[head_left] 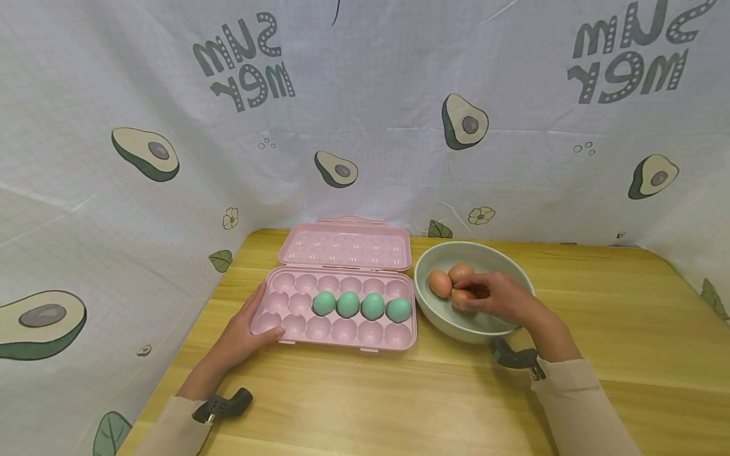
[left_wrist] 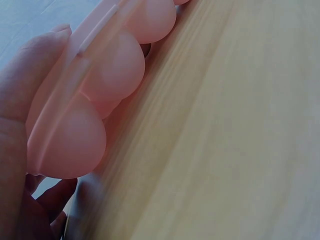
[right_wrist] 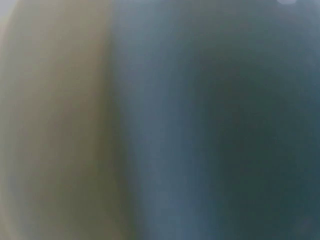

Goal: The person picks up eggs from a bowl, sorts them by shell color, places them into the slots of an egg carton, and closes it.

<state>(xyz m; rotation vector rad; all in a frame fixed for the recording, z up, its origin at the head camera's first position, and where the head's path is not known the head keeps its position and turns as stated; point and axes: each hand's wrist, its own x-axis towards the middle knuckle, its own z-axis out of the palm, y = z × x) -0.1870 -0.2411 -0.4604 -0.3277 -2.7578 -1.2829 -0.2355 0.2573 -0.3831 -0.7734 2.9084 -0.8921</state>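
**Listener:** What is on the table?

**Describer:** A pink egg carton point(head_left: 336, 342) lies open on a wooden table point(head_left: 365, 399), its lid point(head_left: 348, 246) folded back on the far side. Just to its right sits a pale green bowl point(head_left: 456, 327).

**Listener:** Where are the eggs?

**Describer:** Four green eggs point(head_left: 348, 304) fill the four right-hand cups of the carton's middle row. Three brown eggs are in the bowl: two point(head_left: 440, 284) lie close together toward its left side, and the third point(head_left: 458, 298) is just nearer the person.

**Listener:** And the hands?

**Describer:** The right hand point(head_left: 504, 297) reaches into the bowl, thumb and fingertips narrowed around that nearest brown egg. The left hand point(head_left: 242, 332) grips the carton's left end; its wrist view shows the thumb along the rim and curled fingers lower down.

**Listener:** What does the right wrist view show?

**Describer:** Only blurred bands of tan, blue and dark green, so I cannot tell the fingers' state from there.

**Listener:** The background?

**Describer:** A white cloth point(head_left: 388, 76) printed with avocados and mirrored grey lettering.
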